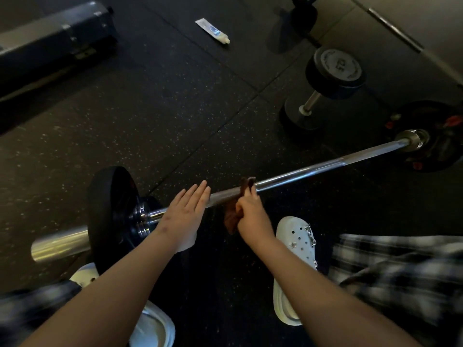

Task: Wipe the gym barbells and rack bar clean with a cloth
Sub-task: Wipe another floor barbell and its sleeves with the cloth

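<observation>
A chrome barbell (313, 171) lies on the black rubber floor, running from a black plate (110, 209) at the lower left to another plate (431, 136) at the right. My left hand (186, 207) lies flat on the shaft near the left collar, fingers straight. My right hand (251, 212) grips a dark brown cloth (231, 216) that wraps over the shaft just right of my left hand; part of the cloth hangs below the bar.
A dumbbell (323, 88) lies beyond the bar at the right. A second bar (393, 26) runs across the top right corner. A white tube (213, 31) lies on the floor, and a dark machine base (55, 38) fills the top left. White clogs (295, 266) stand by the bar.
</observation>
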